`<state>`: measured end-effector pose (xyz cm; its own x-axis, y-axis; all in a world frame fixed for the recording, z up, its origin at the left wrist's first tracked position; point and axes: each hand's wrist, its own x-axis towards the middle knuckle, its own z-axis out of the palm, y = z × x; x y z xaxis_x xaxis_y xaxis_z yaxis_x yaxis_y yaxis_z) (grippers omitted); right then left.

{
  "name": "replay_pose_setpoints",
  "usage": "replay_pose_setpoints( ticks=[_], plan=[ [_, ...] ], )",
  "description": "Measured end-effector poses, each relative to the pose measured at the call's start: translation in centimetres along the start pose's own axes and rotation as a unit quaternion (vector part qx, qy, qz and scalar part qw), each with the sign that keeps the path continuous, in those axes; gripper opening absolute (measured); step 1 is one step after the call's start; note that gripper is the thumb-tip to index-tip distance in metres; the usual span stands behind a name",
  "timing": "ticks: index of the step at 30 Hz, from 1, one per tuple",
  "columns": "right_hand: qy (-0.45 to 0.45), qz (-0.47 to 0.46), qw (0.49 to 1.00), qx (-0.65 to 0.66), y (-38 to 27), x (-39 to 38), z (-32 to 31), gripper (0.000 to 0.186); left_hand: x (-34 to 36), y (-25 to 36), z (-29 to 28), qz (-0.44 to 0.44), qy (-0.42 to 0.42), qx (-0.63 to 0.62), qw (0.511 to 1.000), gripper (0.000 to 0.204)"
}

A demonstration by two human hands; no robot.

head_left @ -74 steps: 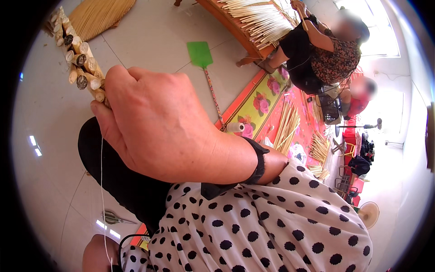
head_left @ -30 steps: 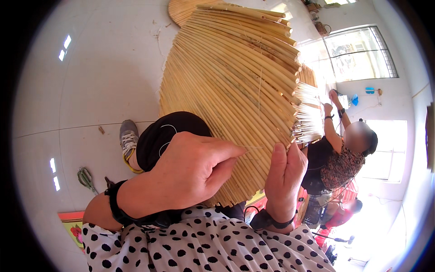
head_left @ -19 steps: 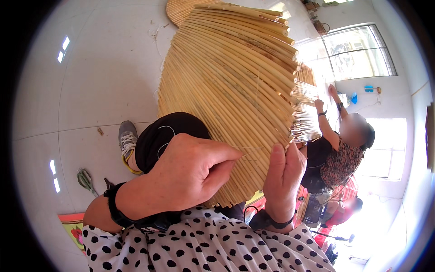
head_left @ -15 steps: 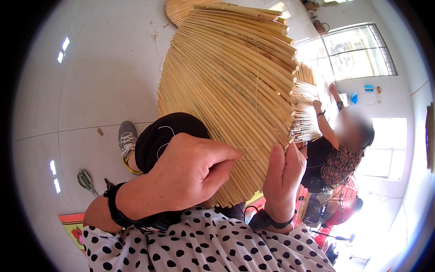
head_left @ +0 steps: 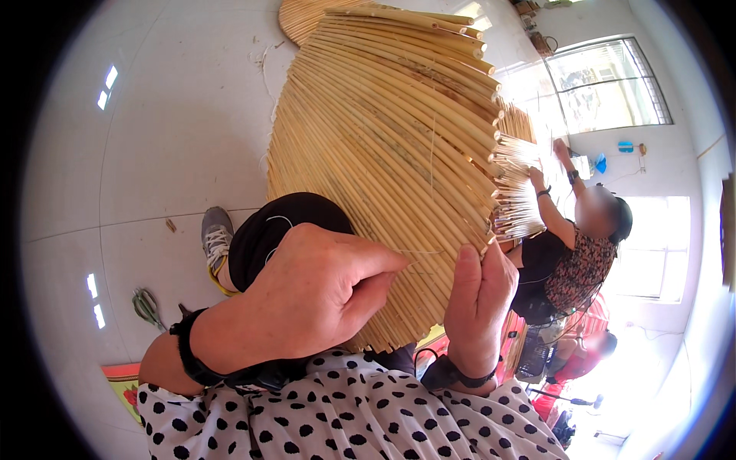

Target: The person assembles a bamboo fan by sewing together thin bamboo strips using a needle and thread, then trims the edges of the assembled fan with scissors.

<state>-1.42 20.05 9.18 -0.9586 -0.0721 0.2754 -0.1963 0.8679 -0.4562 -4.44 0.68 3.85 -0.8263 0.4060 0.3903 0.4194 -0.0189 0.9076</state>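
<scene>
A mat of straw-coloured reed stalks [head_left: 383,146], laid side by side and fanning toward their cut ends, spreads over my lap. My left hand [head_left: 318,287] is closed in a pinch above its near part. A thin white thread [head_left: 422,251] runs from those fingertips across the stalks, and a loop of thread shows behind the hand over my dark trouser knee. At the near right edge, my right hand [head_left: 483,299] grips the end of a reed stalk between thumb and fingers. Another loose thread lies over the stalks farther up.
Green-handled scissors [head_left: 146,307] lie on the tiled floor at left, near my shoe [head_left: 218,238]. A second reed piece [head_left: 314,17] is at the far edge. On the right, a co-worker [head_left: 579,245] reaches toward another reed mat [head_left: 517,188]; a person in red sits nearer.
My hands and the mat stay almost in place. The co-worker on the right has shifted the head and arms slightly.
</scene>
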Motion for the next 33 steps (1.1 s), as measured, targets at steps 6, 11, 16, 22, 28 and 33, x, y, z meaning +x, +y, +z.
replay_pose_setpoints(
  ticks=[6,11,16,22,28,33],
  plan=[
    [0.017,-0.013,1.000,0.020,0.19,0.13,0.23,0.010,0.32,0.13,-0.11,0.010,0.004,0.008,1.000,0.017],
    [0.012,-0.015,1.000,0.007,0.29,0.11,0.22,0.010,0.43,0.15,-0.12,0.006,-0.002,0.008,1.000,0.018],
    [0.007,-0.012,1.000,0.003,0.21,0.18,0.25,0.011,0.49,0.13,-0.20,-0.001,-0.008,0.009,1.000,0.017],
    [0.012,-0.017,1.000,0.008,0.41,0.12,0.16,0.013,0.59,0.43,-0.31,-0.003,-0.013,0.018,1.000,0.017],
    [0.008,-0.012,1.000,0.011,0.36,0.08,0.17,0.015,0.56,0.37,-0.34,-0.001,-0.014,0.022,1.000,0.017],
    [0.008,-0.010,1.000,0.020,0.26,0.18,0.11,0.016,0.68,0.57,-0.50,-0.006,-0.022,0.023,0.999,0.018]
  ],
)
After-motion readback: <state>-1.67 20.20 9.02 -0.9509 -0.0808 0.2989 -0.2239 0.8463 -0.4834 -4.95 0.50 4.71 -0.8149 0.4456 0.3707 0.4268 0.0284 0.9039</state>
